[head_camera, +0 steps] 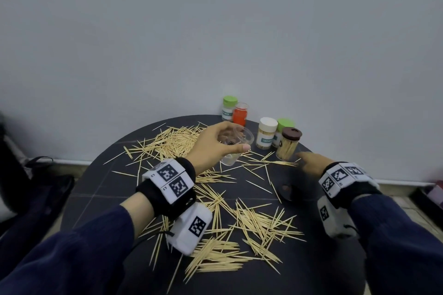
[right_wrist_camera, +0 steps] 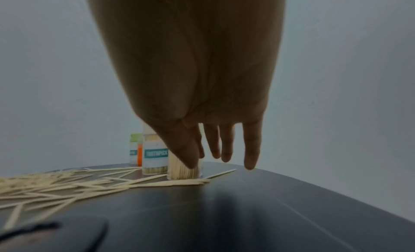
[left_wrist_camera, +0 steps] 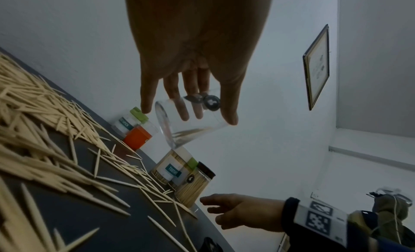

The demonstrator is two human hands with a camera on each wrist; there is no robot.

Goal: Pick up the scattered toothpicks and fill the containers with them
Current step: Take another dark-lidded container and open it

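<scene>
My left hand (head_camera: 230, 143) (left_wrist_camera: 191, 113) grips a clear plastic container (head_camera: 229, 158) (left_wrist_camera: 193, 131) and holds it tilted above the table's far middle. A few toothpicks lie inside it. Toothpicks (head_camera: 254, 223) (left_wrist_camera: 33, 117) (right_wrist_camera: 56, 183) are scattered in heaps across the round dark table (head_camera: 311, 258). My right hand (head_camera: 308, 160) (right_wrist_camera: 221, 156) hovers with straight fingers just right of a brown-lidded jar (head_camera: 288, 145) (left_wrist_camera: 193, 186) (right_wrist_camera: 183, 170) packed with toothpicks. It holds nothing, and whether it touches the jar I cannot tell.
At the table's far edge by the wall stand a green-lidded jar (head_camera: 229, 108), an orange jar (head_camera: 240, 114), a white-lidded toothpick jar (head_camera: 266, 135) and another green-lidded one (head_camera: 284, 124). A loose dark lid (head_camera: 286, 190) lies before my right wrist.
</scene>
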